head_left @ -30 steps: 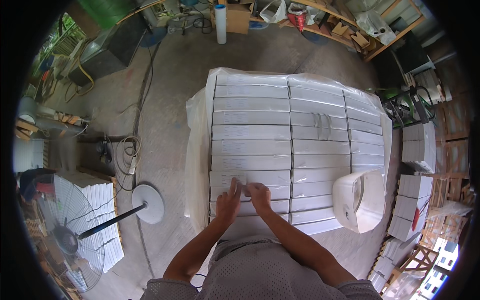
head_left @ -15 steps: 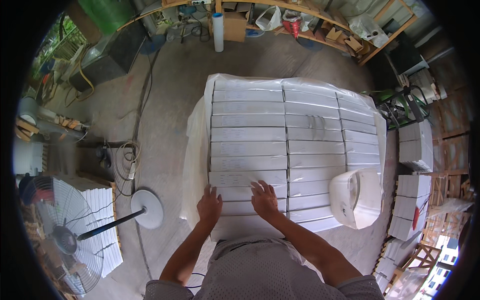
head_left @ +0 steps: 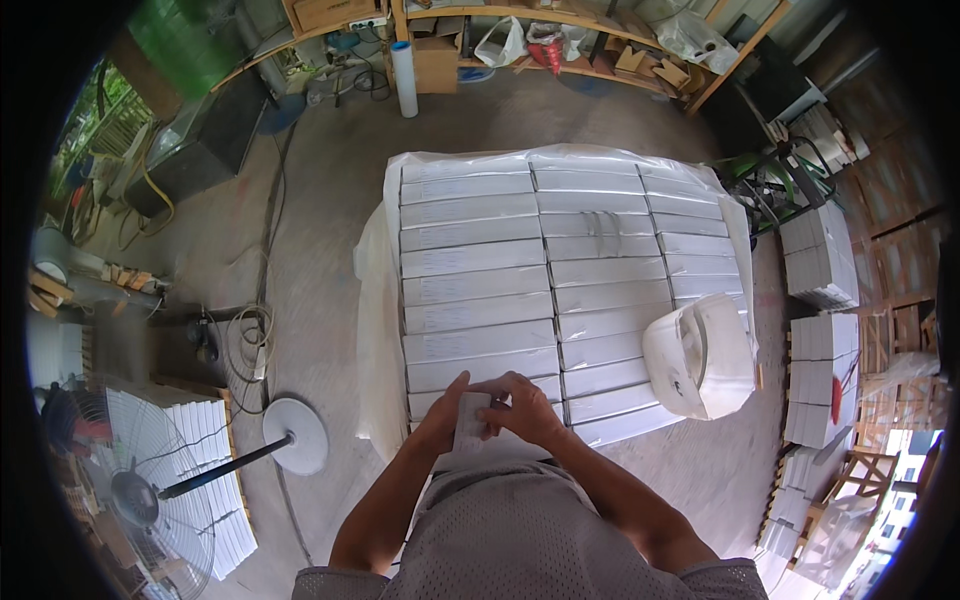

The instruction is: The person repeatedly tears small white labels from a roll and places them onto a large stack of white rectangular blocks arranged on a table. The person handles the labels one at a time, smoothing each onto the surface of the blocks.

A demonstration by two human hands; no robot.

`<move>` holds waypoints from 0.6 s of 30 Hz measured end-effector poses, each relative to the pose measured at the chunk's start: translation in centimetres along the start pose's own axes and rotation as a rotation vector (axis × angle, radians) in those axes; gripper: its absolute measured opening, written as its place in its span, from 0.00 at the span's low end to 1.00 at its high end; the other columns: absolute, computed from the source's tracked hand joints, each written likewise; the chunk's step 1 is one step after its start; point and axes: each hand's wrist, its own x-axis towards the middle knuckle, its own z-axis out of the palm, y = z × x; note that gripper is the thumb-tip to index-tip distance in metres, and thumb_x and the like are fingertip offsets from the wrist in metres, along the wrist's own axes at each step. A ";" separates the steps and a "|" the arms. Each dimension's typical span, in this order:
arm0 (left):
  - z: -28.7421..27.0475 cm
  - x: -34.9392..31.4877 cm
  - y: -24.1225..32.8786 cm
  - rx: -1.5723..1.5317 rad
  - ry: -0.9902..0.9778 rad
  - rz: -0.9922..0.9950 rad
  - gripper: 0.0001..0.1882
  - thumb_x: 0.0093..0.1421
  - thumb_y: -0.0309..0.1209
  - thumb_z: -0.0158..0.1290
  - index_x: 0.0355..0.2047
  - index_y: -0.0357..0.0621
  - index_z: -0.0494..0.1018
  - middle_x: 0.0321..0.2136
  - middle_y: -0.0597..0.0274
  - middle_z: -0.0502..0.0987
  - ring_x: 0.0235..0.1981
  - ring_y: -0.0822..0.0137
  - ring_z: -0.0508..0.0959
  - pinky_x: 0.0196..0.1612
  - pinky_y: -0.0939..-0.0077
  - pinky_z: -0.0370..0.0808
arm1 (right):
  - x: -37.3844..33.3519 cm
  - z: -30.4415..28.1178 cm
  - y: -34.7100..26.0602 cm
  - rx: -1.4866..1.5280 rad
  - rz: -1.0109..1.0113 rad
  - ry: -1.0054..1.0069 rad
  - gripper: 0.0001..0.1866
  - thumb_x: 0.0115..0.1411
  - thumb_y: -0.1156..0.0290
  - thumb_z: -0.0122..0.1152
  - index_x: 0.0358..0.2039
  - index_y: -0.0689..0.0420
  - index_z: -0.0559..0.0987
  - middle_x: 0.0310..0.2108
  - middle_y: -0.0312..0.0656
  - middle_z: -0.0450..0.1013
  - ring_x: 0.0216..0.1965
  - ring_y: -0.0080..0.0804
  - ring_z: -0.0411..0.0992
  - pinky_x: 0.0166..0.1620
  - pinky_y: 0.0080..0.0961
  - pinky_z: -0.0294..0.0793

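A small pale slip [head_left: 468,420] was, in the head view, between the person's two hands, above the near end of the left column of white boxes [head_left: 480,345] and close to the shirt front [head_left: 490,520]. Whether it was one sheet or several could not be told. The left hand [head_left: 438,418] held it along its left side, thumb up, the other fingers mostly out of sight. The right hand [head_left: 528,408] had its fingers curled narrowly at the slip's right side; whether they pinched it or only touched it, I could not tell.

Good handling here probably called for a firm left hold that left the slip flat, with the right fingertips working lightly at one edge, since thin paper could easily crease or tear.

Around the hands, the boxes lay in three columns, with a translucent plastic sheet [head_left: 375,300] along the left side. A white plastic tub [head_left: 722,378] sat to the right, covering part of the boxes there and likely limiting reach that way. On the floor to the left stood a fan [head_left: 137,497], well apart from the hands, with coiled cable [head_left: 248,335] beyond its round base [head_left: 296,437].
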 end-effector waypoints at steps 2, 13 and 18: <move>0.1 0.3 -0.5 -0.013 -0.090 -0.006 0.38 0.68 0.59 0.25 0.45 0.35 0.71 0.27 0.52 0.77 0.23 0.60 0.76 0.27 0.67 0.73 | -0.6 -0.4 0.2 0.059 0.081 -0.028 0.21 0.50 0.67 0.68 0.45 0.57 0.80 0.36 0.45 0.75 0.37 0.35 0.74 0.44 0.30 0.74; 0.3 0.0 -2.5 0.094 -0.207 -0.072 0.37 0.70 0.56 0.20 0.47 0.38 0.70 0.31 0.52 0.78 0.24 0.62 0.76 0.28 0.70 0.73 | -3.6 -0.8 1.5 0.281 0.282 -0.053 0.19 0.56 0.66 0.67 0.44 0.65 0.79 0.26 0.38 0.76 0.27 0.20 0.71 0.32 0.21 0.72; 0.6 -0.3 -2.9 0.093 -0.223 -0.077 0.35 0.71 0.54 0.20 0.47 0.37 0.70 0.33 0.51 0.78 0.24 0.62 0.75 0.28 0.69 0.73 | -4.3 -1.5 1.1 0.237 0.298 -0.028 0.19 0.60 0.63 0.62 0.42 0.66 0.80 0.26 0.40 0.77 0.27 0.22 0.72 0.34 0.23 0.73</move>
